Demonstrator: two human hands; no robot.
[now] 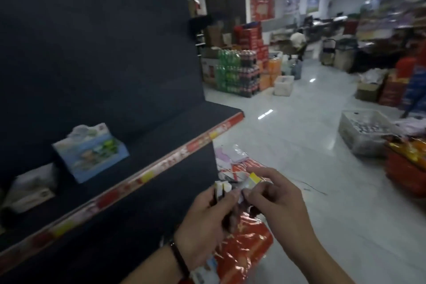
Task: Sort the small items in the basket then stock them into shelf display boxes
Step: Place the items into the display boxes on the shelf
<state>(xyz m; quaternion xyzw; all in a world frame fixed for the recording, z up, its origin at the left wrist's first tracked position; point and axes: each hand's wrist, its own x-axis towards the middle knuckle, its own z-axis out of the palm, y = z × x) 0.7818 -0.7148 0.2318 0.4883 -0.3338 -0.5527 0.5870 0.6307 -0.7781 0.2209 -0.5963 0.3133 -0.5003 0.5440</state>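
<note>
My left hand [207, 221] grips a small stack of flat packets [222, 188] with white and dark edges. My right hand [276, 205] pinches one small packet with a yellow corner [252, 180] right beside that stack. Both hands are held in front of a dark shelf [143, 157] whose front edge carries a red and yellow price strip. A blue display box [90, 154] stands on the shelf, and a white display box [30, 189] sits further left. The frame is blurred, so packet labels cannot be read.
Red packaging [244, 244] and loose packets [230, 157] lie on the floor below my hands. A white crate [364, 131] and an orange-red basket [408, 168] stand to the right. Stacked drink bottles [237, 71] and cartons fill the back. A person sits far off.
</note>
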